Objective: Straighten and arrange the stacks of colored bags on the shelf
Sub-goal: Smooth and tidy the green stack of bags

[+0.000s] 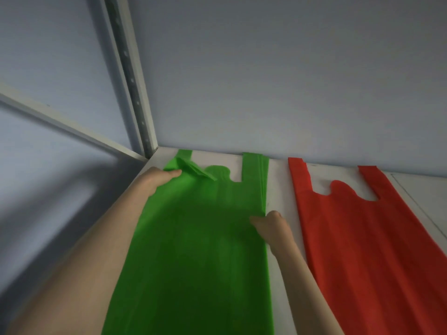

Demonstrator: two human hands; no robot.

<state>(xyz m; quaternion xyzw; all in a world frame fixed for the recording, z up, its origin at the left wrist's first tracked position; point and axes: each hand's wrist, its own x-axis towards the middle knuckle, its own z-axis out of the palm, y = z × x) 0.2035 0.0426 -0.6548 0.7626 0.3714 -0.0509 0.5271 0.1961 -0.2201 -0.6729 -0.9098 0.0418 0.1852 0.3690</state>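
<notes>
Flat green bags point(193, 250) beside red bags point(358, 250)

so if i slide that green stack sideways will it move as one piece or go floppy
Probably floppy: the green stack is thin sheet, one handle already folded over. Layers likely shift apart, since edges fan out near the right hand. Likely light.

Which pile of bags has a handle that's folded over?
The green stack of thin handled bags, on the left. Its left handle is flopped over by the left hand. The red stack of handled bags has both handles flat.

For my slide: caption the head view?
Both hands grip the green bag stack beside the red stack.
</notes>
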